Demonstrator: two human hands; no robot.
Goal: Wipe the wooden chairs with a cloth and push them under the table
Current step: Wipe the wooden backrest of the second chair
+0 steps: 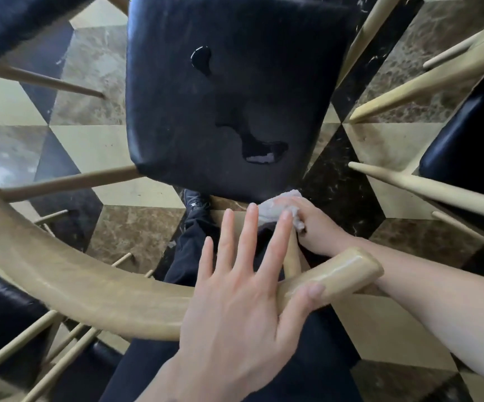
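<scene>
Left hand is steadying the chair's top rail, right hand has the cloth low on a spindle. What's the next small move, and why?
Probably slide the cloth up along the spindle toward the top rail. The right hand holds the cloth down near the black seat, so the spindle above it looks unwiped. Keep the left hand spread on the rail, thumb wrapped under, to steady the chair.
</scene>
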